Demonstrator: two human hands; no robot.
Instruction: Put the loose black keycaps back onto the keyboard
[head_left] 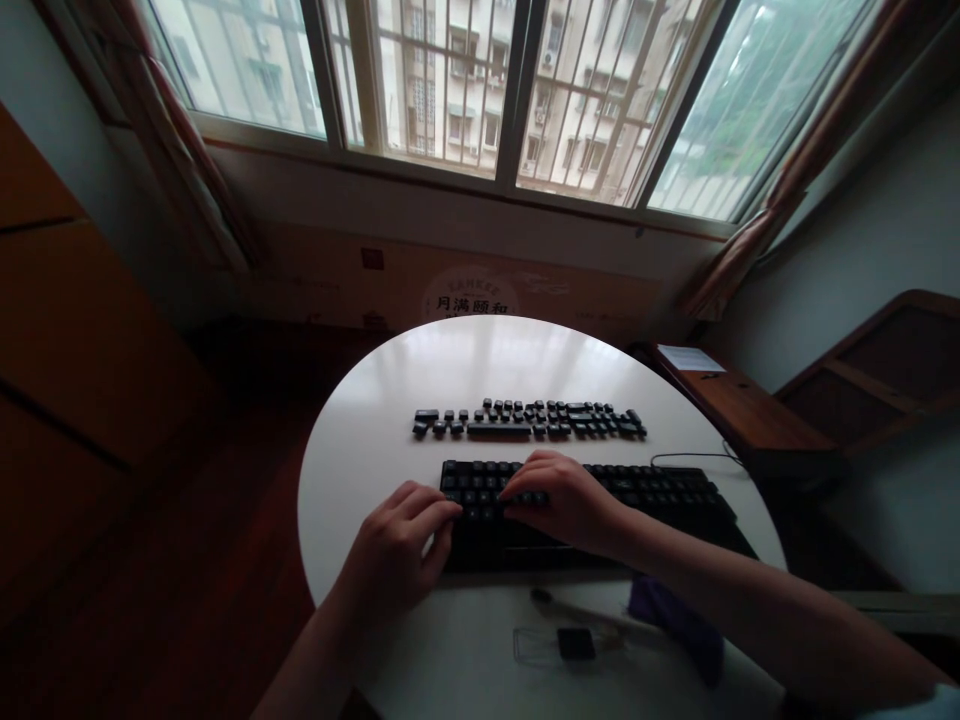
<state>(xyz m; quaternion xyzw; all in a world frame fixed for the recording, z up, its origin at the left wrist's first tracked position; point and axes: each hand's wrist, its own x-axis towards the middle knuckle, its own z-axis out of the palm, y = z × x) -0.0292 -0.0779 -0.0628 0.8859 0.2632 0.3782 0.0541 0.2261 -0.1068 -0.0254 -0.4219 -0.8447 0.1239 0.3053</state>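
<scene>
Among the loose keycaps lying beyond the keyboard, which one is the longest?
The long bar in the row nearest the keyboard; it is much wider than every other loose keycap.

The table (495, 352) lies open beyond the keycaps (510, 430) (low, loose obstacles).
</scene>
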